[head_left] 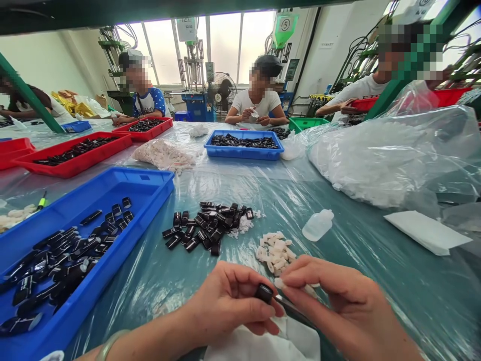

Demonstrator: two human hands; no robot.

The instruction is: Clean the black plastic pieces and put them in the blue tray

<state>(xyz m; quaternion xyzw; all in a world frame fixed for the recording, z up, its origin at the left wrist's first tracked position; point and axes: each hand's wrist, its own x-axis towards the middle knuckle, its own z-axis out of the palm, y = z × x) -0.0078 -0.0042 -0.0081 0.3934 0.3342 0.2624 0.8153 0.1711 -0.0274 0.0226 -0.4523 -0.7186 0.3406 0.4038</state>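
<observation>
My left hand (235,301) is closed around a small glossy black plastic part (264,293), held upright between thumb and fingers. Close beside it, my right hand (334,301) pinches a small off-white piece (279,283) between thumb and forefinger. A thin metal tool (295,308) runs under the right fingers; its kind is mostly hidden. Just beyond the hands lies a pile of off-white pieces (276,252). Further left is a heap of black parts (210,223) with tiny white bits (242,226) at its edge. Below the hands rests a white cloth or paper (263,346).
A blue tray (158,193) of black parts stands at the left. A translucent bottle (317,225) lies to the right, near folded white paper (424,230) and a large plastic bag (394,155). Across the plastic-covered table, several people sit behind red trays (75,168) and another blue tray (244,153).
</observation>
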